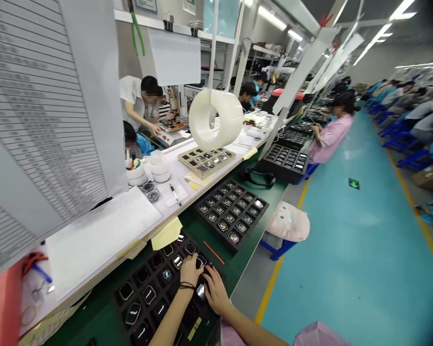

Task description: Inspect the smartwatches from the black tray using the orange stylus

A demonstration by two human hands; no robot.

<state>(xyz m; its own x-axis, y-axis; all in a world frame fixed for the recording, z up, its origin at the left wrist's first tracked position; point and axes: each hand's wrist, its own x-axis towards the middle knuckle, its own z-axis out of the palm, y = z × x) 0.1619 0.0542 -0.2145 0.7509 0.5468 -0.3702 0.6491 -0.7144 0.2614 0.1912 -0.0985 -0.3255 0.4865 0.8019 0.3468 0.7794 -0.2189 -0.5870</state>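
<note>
Ruled paper (39, 120) hangs at ten o'clock, a glossy, thick-walled ring (234, 122) at twelve. At six, left hand (191, 270) and right hand (215, 290) bend around a rounded watch (201, 261) over a gridded black tray (137, 290); whether either grips it, I cannot tell.

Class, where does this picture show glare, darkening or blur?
Head view: ceiling tube lights glow white, turquoise floor carries pale glare, upper right corner goes black; head view: print on the hanging ruled sheet blurred past reading, lit smartwatch screens too small to read.
</note>
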